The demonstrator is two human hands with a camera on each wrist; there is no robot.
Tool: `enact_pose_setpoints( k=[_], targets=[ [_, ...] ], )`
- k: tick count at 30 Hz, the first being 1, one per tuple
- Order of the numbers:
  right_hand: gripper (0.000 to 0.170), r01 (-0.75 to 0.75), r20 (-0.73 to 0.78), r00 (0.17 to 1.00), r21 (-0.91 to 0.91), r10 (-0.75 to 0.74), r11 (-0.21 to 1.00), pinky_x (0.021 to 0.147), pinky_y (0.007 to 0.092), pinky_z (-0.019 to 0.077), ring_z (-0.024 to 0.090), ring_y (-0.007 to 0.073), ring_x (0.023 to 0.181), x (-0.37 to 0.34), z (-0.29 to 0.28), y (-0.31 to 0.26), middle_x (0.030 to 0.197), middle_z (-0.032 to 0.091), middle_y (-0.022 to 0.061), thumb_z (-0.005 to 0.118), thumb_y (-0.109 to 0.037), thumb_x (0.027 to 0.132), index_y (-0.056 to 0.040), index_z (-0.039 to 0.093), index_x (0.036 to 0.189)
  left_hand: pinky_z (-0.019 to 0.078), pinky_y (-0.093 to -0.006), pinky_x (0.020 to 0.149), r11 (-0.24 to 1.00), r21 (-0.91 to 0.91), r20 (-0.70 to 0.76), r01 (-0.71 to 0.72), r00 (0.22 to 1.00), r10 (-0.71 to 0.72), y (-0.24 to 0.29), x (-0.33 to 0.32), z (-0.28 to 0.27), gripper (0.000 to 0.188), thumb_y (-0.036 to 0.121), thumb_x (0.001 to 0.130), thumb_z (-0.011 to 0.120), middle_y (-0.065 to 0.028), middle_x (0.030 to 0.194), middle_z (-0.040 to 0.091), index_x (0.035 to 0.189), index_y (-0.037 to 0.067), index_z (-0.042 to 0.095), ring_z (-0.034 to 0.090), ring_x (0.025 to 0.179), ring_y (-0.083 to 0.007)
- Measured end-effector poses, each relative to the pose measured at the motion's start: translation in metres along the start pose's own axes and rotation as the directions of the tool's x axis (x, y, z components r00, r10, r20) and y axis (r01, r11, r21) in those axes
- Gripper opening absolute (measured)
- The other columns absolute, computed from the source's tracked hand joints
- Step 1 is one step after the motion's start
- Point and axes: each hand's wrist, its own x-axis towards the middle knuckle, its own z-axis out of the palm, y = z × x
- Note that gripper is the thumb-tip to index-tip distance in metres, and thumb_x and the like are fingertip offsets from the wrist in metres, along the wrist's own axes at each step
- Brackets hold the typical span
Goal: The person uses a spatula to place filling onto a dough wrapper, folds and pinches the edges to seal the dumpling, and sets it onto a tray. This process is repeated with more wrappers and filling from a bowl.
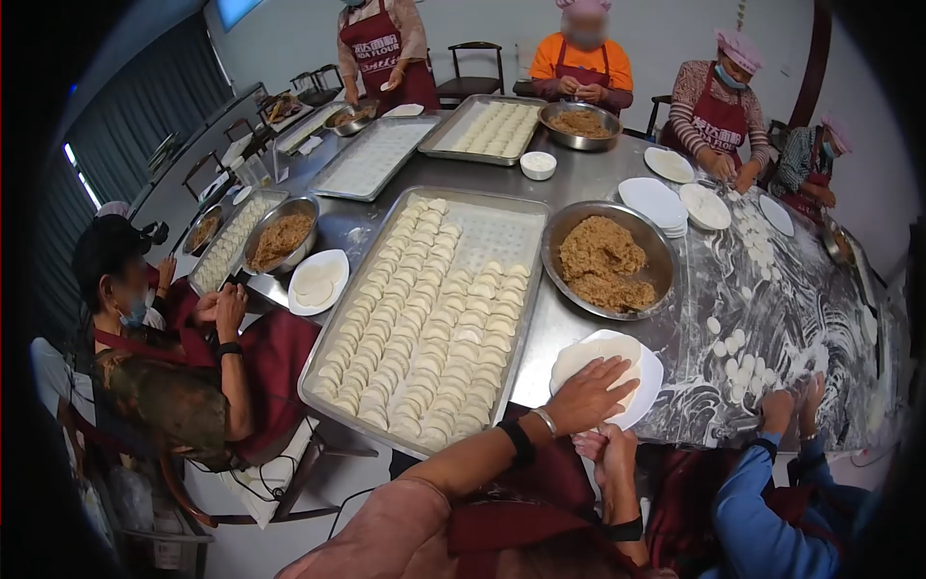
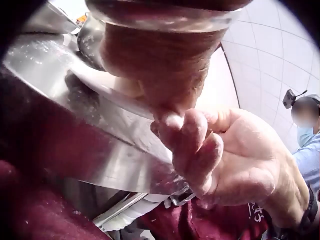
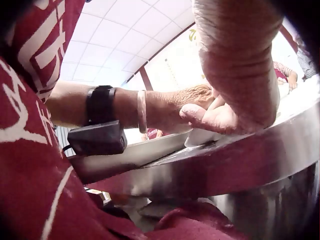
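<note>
Steel-looking table (image 1: 810, 289) filled most of the room's middle, its right side smeared all over with white flour, with people in maroon aprons working around it. Small dough pieces (image 1: 741, 367) lay scattered on that floured part, and a person in blue sleeves (image 1: 767, 507) had both hands down at the edge just below them.

Right in front of the wearer was a white plate (image 1: 652, 386) with flat round wrappers (image 1: 571, 357) piled on it, near the table edge. The left hand (image 1: 590, 394) was laid flat on those wrappers, fingers pretty much straight and a bit apart, with a bracelet (image 1: 545, 422) on the wrist.

As for the right hand (image 1: 617, 455), it sat just below the left one, by the near edge of the plate. The left wrist view had it palm turned up, fingers curled in towards the heel of the left hand. Honestly couldn't tell if it was pinching anything, the fingers hid it.

Just beyond the plate was a metal bowl (image 1: 553, 253) of brown filling (image 1: 603, 256), and left of both a big tray (image 1: 502, 236) with long rows of folded dumplings (image 1: 415, 323). Past the bowl sat a stack of white plates (image 1: 654, 201).
</note>
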Motion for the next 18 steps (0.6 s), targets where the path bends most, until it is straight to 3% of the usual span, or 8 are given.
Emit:
enact_pose_setpoints(
  k=[5,7,9,10,11,15,16,18],
  targets=[
    [0.030,0.008,-0.036,0.999,0.031,-0.007,0.999,0.048,0.0329,0.0568,0.068,0.0296,0.058,-0.005,0.000,-0.001,0.080,0.068,0.0268,0.049,-0.009,0.082,0.0140,0.054,0.101,0.0270,-0.0499,0.113,0.997,0.081,-0.046,-0.010,0.999,0.014,-0.009,0.003,0.006,0.054,0.029,0.091,0.058,-0.0175,0.149,0.038,0.141,0.015,0.046,0.034,0.139,-0.0334],
    [0.033,0.002,-0.011,1.000,0.034,-0.001,0.999,0.048,0.0333,0.0568,0.067,0.0300,0.057,-0.013,-0.008,-0.002,0.081,0.068,0.0285,0.049,-0.011,0.082,0.0155,0.055,0.101,0.0305,-0.0547,0.109,0.968,0.205,-0.129,0.142,0.985,-0.117,-0.020,0.001,0.014,0.052,0.029,0.090,0.059,-0.0186,0.145,0.042,0.139,0.015,0.048,0.037,0.137,-0.0343],
    [0.033,-0.003,-0.039,0.999,0.032,0.004,0.999,0.049,0.0338,0.0568,0.068,0.0301,0.057,-0.019,-0.021,0.003,0.081,0.067,0.0288,0.048,-0.011,0.083,0.0158,0.055,0.101,0.0344,-0.0583,0.103,0.943,0.296,-0.226,0.153,0.970,-0.087,-0.043,-0.002,0.026,0.050,0.026,0.088,0.059,-0.0203,0.140,0.046,0.136,0.015,0.052,0.042,0.130,-0.0387],
    [0.033,-0.013,-0.037,0.999,0.018,0.013,1.000,0.049,0.0343,0.0568,0.068,0.0303,0.058,-0.025,-0.031,0.001,0.080,0.067,0.0291,0.048,-0.011,0.083,0.0160,0.056,0.101,0.0363,-0.0567,0.101,0.934,0.304,-0.229,0.189,0.966,-0.121,-0.046,-0.002,0.024,0.049,0.023,0.088,0.058,-0.0227,0.135,0.048,0.135,0.013,0.053,0.047,0.124,-0.0389],
    [0.033,-0.008,-0.079,0.997,-0.012,0.007,1.000,0.050,0.0343,0.0568,0.068,0.0301,0.058,-0.034,-0.038,-0.005,0.080,0.068,0.0285,0.048,-0.011,0.083,0.0159,0.056,0.101,0.0338,-0.0602,0.103,0.931,0.267,-0.163,0.248,0.964,-0.210,-0.045,0.001,0.020,0.046,0.025,0.090,0.056,-0.0227,0.136,0.049,0.135,0.013,0.054,0.043,0.130,-0.0384],
    [0.034,0.046,-0.229,0.972,-0.010,-0.047,0.999,0.051,0.0328,0.0559,0.067,0.0278,0.059,-0.047,-0.057,-0.017,0.080,0.068,0.0256,0.047,-0.012,0.084,0.0151,0.059,0.100,0.0331,-0.0548,0.106,0.926,0.240,-0.070,0.291,0.957,-0.283,-0.047,-0.001,0.005,0.049,0.025,0.088,0.062,-0.0230,0.138,0.047,0.134,0.011,0.054,0.043,0.131,-0.0394],
    [0.033,0.062,-0.241,0.968,-0.012,-0.063,0.998,0.050,0.0323,0.0554,0.067,0.0271,0.058,-0.043,-0.060,-0.017,0.079,0.069,0.0249,0.046,-0.012,0.085,0.0146,0.060,0.099,0.0399,-0.0475,0.098,0.930,0.277,-0.125,0.243,0.968,-0.216,-0.045,0.000,0.002,0.048,0.020,0.083,0.066,-0.0239,0.131,0.051,0.129,0.006,0.057,0.048,0.122,-0.0391],
    [0.033,0.089,-0.273,0.959,0.023,-0.079,0.996,0.050,0.0314,0.0550,0.066,0.0254,0.058,-0.031,-0.060,-0.022,0.079,0.069,0.0238,0.046,-0.013,0.085,0.0139,0.061,0.098,0.0370,-0.0474,0.104,0.931,0.215,-0.086,0.295,0.955,-0.283,-0.038,-0.001,-0.004,0.051,0.018,0.082,0.067,-0.0256,0.135,0.049,0.130,0.005,0.055,0.045,0.125,-0.0412]
  ],
)
